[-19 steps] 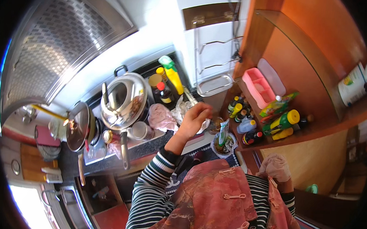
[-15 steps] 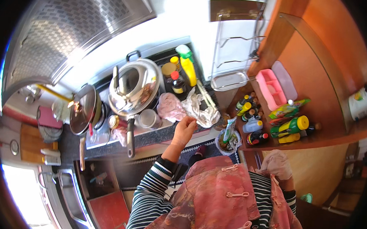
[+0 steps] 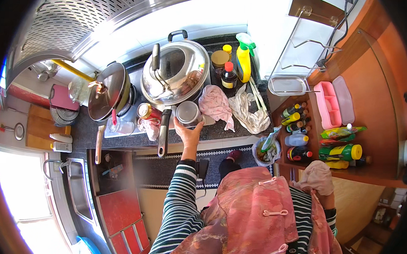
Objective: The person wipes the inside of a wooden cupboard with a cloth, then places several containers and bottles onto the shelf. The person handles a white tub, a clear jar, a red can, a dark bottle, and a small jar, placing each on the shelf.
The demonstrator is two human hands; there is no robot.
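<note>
At the front edge of the counter, my left hand [image 3: 188,134] is wrapped round the near side of a clear round jar [image 3: 188,112], which still stands there. To its left a black pan handle [image 3: 163,133] juts out, below the steel lid [image 3: 171,73] on a big pan. A pink cloth [image 3: 217,105] and a whitish cloth [image 3: 248,111] lie crumpled to the jar's right. At the right, by the shelf edge, my right hand [image 3: 326,199] is mostly covered by a pale pink cloth [image 3: 316,176] that it holds; its fingers are hidden.
A dark wok [image 3: 107,93] with a wooden handle and a red-lidded can [image 3: 146,112] stand left. Behind the cloths are a red-capped bottle [image 3: 229,76] and a yellow spray bottle [image 3: 243,63]. Several bottles and a pink divided box [image 3: 327,105] fill the right shelf, above a bin [image 3: 259,160].
My left hand has moved left and down from near the whitish cloth and taken hold of the jar. The view has shifted. My right hand stays with its cloth.
</note>
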